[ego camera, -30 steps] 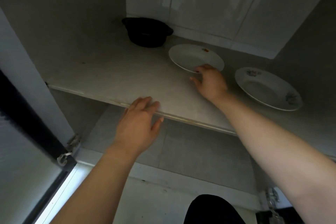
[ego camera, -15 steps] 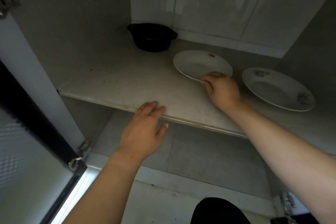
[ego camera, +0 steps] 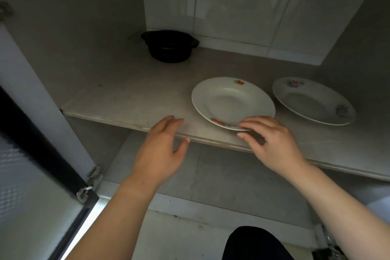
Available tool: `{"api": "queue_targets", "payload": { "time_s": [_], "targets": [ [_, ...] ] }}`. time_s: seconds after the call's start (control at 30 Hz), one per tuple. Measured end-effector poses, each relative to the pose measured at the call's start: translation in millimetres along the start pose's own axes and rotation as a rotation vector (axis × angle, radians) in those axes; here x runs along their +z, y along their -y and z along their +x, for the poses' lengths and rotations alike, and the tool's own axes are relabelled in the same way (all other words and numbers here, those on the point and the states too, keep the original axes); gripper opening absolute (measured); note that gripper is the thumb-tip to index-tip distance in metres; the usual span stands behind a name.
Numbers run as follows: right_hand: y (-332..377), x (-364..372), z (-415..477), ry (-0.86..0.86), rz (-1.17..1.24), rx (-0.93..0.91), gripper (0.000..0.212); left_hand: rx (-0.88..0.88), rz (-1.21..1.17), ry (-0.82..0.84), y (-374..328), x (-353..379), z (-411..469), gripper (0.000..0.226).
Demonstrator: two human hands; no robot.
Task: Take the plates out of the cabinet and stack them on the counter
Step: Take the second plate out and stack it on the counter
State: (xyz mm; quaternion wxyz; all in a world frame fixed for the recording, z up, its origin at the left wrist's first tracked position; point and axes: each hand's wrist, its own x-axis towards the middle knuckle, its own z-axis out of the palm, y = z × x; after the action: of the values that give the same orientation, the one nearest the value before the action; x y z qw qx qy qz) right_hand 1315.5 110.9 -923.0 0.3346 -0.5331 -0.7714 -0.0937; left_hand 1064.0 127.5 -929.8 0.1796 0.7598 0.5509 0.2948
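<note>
A white plate with red flower marks (ego camera: 230, 101) lies on the cabinet shelf (ego camera: 126, 95), close to the shelf's front edge. My right hand (ego camera: 272, 143) pinches its near rim, fingers on top and thumb below. A second white plate with blue flower marks (ego camera: 312, 101) rests to the right, further back on the shelf. My left hand (ego camera: 162, 148) hovers flat at the shelf's front edge, left of the first plate, fingers apart and holding nothing.
A black pot with two side handles (ego camera: 168, 48) stands at the back of the shelf. The open cabinet door (ego camera: 31, 175) with its hinges hangs at the left. A lower cabinet floor (ego camera: 211, 177) lies under the shelf.
My right hand has drawn the red-flowered plate forward towards the shelf's front edge. My left hand stays at the edge.
</note>
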Motion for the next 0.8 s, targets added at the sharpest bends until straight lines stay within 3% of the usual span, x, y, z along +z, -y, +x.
{"api": "queue_targets", "payload": {
  "time_s": [0.4, 0.57, 0.67, 0.8],
  "targets": [
    [9.5, -9.4, -10.1, 0.062, 0.077, 0.028, 0.024, -0.04, -0.182, -0.09, -33.0, 4.5, 7.9, 0.041],
    [13.4, -27.6, -23.5, 0.109, 0.121, 0.033, 0.02, -0.099, -0.281, -0.077, -44.2, 12.3, 11.1, 0.051],
    [6.4, -38.6, -21.1, 0.044, 0.232, 0.16, 0.029, -0.171, -0.402, -0.062, -49.3, 18.7, 19.9, 0.064],
    [-11.7, -39.0, -9.2, -0.107, 0.279, 0.434, 0.027, -0.208, -0.449, -0.087, -53.6, 25.9, 29.3, 0.047]
  ]
}}
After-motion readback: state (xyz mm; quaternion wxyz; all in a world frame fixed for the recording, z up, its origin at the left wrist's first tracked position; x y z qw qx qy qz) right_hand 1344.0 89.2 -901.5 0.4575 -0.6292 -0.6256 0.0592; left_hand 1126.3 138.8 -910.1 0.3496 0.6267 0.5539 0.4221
